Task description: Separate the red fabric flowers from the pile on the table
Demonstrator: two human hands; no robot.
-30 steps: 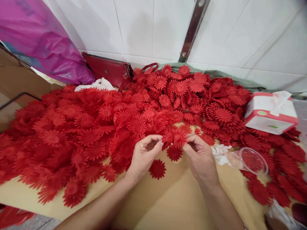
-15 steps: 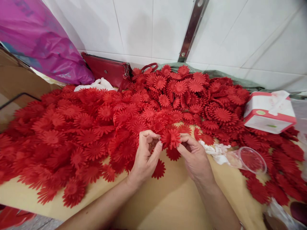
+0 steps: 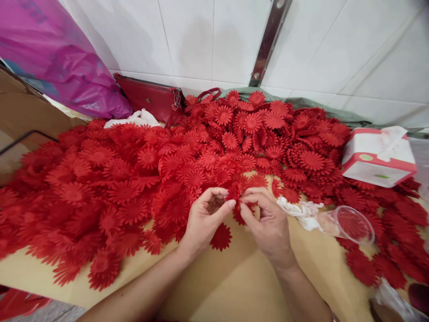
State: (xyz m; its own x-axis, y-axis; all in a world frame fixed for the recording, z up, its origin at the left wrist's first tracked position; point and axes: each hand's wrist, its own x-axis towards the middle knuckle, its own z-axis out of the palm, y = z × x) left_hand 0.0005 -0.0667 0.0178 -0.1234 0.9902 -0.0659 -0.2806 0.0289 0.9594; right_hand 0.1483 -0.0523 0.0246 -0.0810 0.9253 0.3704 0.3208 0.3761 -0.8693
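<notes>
A red artificial flower (image 3: 234,191) is pinched between my two hands, just above the table. My left hand (image 3: 207,218) grips its left side with thumb and fingertips. On the other side, the thumb and fingers of my right hand (image 3: 266,220) close on its petals. The fingertips partly cover the flower, so its middle is hard to make out. A single red petal layer (image 3: 221,237) lies on the table below my left hand. Behind both hands spreads a large heap of red petal layers (image 3: 134,192).
A tissue box (image 3: 378,156) sits on the right part of the heap, with a clear plastic cup (image 3: 354,224) and crumpled white tissue (image 3: 303,212) nearer. A red purse (image 3: 150,98) and a purple bag (image 3: 73,67) stand at the back left, against the tiled wall (image 3: 194,40).
My hands have drawn closer together. The flower has turned and its petals are gathered narrower between my fingers. The heap looks the same.
</notes>
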